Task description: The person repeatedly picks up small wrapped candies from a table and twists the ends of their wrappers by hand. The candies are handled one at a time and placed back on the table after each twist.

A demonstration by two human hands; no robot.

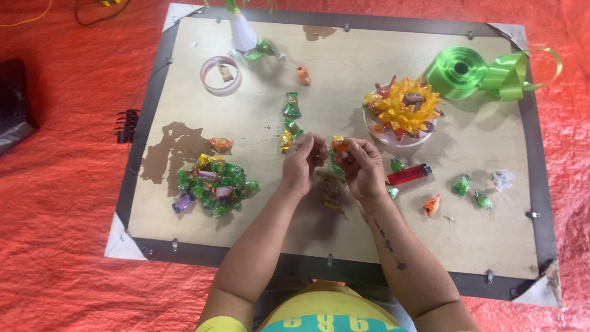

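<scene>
Orange foil-wrapped candy [340, 146] sits pinched in the right hand [362, 167] — left hand [303, 161] closes in on it, fingertips touching — above the tan wooden board [344, 227].

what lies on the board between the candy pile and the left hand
In the head view, the stretch between the candy pile and the left hand is bare board; one orange candy sits just above that line.
</scene>
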